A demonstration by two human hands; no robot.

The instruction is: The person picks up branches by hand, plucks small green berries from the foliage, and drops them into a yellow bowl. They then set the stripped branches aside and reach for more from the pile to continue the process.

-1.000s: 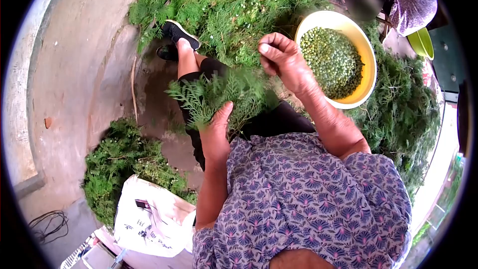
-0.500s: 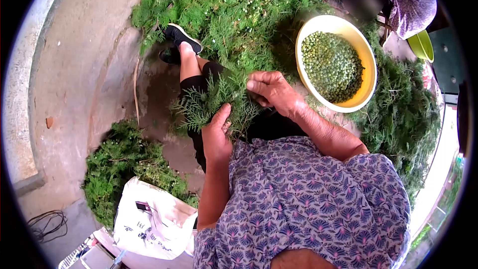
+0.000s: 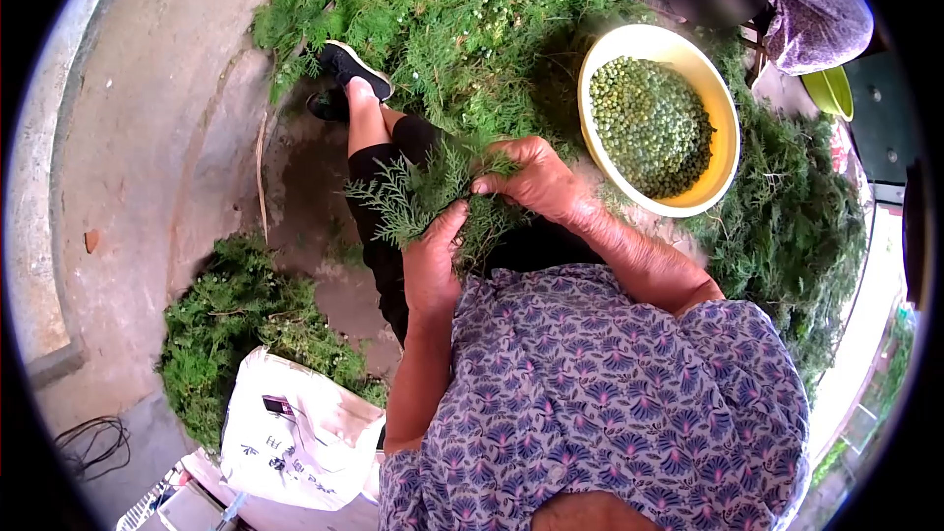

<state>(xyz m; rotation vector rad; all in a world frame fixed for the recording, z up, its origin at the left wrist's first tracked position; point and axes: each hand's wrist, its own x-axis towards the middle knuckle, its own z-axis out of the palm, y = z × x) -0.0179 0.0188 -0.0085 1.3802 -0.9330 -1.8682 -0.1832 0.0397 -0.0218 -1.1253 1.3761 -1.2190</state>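
Note:
A leafy evergreen sprig (image 3: 398,202) with flat, scaly green fronds lies over my lap. My left hand (image 3: 433,261) is closed around its lower part, the thumb pressed on the stems. At the sprig's right side, the thumb and fingers of my right hand (image 3: 531,177) pinch among the fronds; any small thing between the fingertips is hidden. Right of my hands stands a pale yellow basin (image 3: 730,138), holding a heap of small round green berries (image 3: 649,123).
Cut evergreen branches (image 3: 472,29) are piled ahead, with more branches (image 3: 787,226) at the right and a smaller heap (image 3: 226,324) at the left. A white sack (image 3: 295,442) carries a dark phone-like object (image 3: 278,405). Another person's patterned clothing (image 3: 816,10) shows beside a green bowl (image 3: 832,91).
My right hand has moved slightly left and down, bringing its fingertips closer to my left thumb. My left hand keeps its hold on the sprig. The whole view has shifted a little.

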